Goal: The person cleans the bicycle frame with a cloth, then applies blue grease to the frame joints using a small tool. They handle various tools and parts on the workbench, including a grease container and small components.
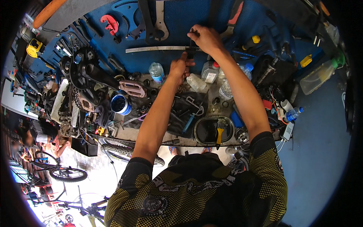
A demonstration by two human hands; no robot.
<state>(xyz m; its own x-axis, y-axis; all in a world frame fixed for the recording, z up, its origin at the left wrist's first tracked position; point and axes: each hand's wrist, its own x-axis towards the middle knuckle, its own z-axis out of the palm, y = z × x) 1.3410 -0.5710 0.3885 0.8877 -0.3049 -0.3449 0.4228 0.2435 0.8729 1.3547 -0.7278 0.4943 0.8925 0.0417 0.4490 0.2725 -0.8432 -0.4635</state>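
Both my arms reach up to the blue tool panel (159, 62) behind the bench. My right hand (206, 38) is closed, thumb and fingertips pinching a thin dark rod-shaped tool (190, 42) upright by a pale metal strip (155, 49). Just below, my left hand (179, 69) has its fingers apart, the index pointing up beside a small dark piece (191, 54) at the strip's right end. Whether the fingers touch that piece is unclear. Under the hands stand a clear plastic bottle (196, 83) and a red-capped bottle (210, 72).
An oval tray (200, 140) of dark liquid with a yellow-handled brush (219, 133) sits at the front edge. A blue tub (121, 104), a pedal (132, 88) and bike cranks (96, 74) crowd the left. Bicycles (68, 174) and a person (47, 138) are at lower left.
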